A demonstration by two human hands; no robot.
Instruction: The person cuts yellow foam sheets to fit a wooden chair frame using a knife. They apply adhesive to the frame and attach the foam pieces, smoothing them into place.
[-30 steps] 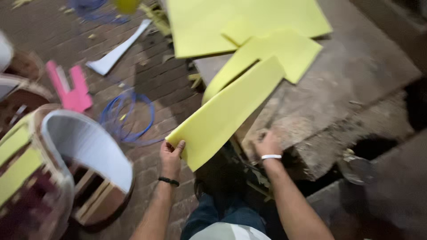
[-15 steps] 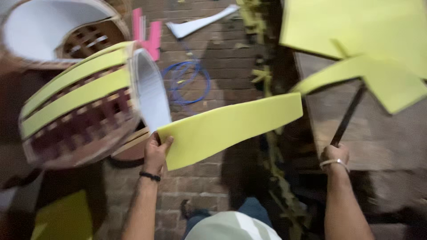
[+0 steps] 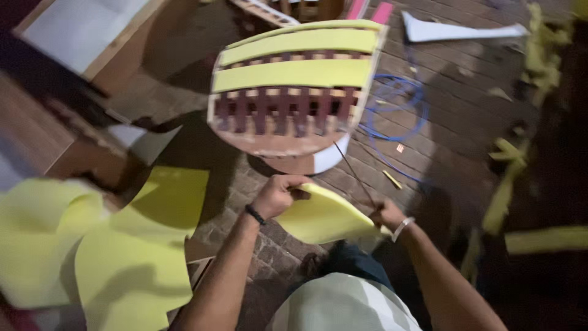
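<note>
My left hand [image 3: 278, 195] grips the upper edge of a curved yellow foam sheet [image 3: 321, 216] held in front of my lap. My right hand [image 3: 387, 214] is closed at the sheet's right edge and around a thin dark rod [image 3: 354, 173] that slants up toward the left. Just beyond my hands stands a rounded wooden slatted frame [image 3: 288, 110] with two yellow foam strips [image 3: 297, 73] laid across its dark red ribs.
Large yellow foam sheets [image 3: 122, 257] lie at the lower left on the brick floor. A blue coiled cable [image 3: 398, 110] and a white foam offcut [image 3: 459, 30] lie beyond the frame. Yellow scraps [image 3: 539, 43] litter the right side. A wooden board [image 3: 86, 37] sits top left.
The view has swung left. The long foam strip that stretched between my hands is now bent close in front of me, and the slatted frame sits centre instead of left.
</note>
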